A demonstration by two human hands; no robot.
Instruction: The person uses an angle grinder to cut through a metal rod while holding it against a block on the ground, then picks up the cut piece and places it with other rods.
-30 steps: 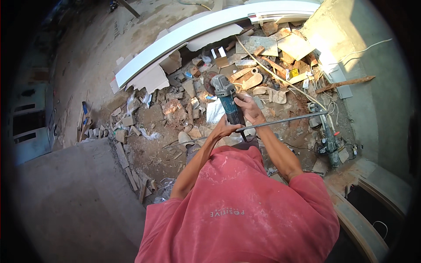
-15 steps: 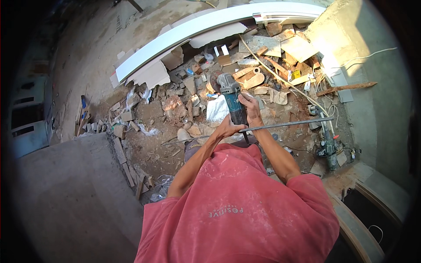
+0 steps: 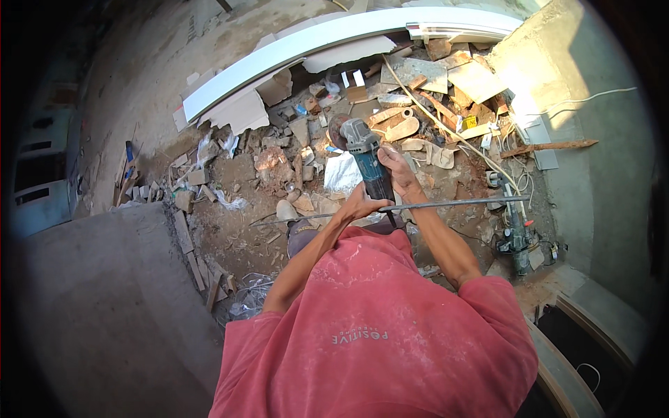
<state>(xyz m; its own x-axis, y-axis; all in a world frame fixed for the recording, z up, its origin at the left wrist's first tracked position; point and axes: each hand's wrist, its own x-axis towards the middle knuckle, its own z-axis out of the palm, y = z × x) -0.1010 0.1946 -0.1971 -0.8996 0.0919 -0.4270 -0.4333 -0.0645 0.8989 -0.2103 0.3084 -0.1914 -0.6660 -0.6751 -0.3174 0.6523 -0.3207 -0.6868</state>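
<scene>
Angle grinder [image 3: 368, 157] — teal body [image 3: 372, 171]; grey head [image 3: 358, 135]; reddish-brown disc [image 3: 336, 131]

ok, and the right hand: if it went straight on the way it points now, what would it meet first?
The angle grinder. The right hand points up-left and seems right up against the tool's body, though depth is unclear.

Teal and black on the grinder [image 3: 374, 167], with grey at its head [image 3: 360, 135] and rusty brown on its disc [image 3: 337, 131]. Dark grey along the rod [image 3: 467, 202]. Faded red across the shirt [image 3: 376, 306], blotched with whitish smears and pale lettering. White on the long strip [image 3: 334, 33], brown on the soil [image 3: 237, 171], dull grey on the wall [image 3: 613, 195].
</scene>
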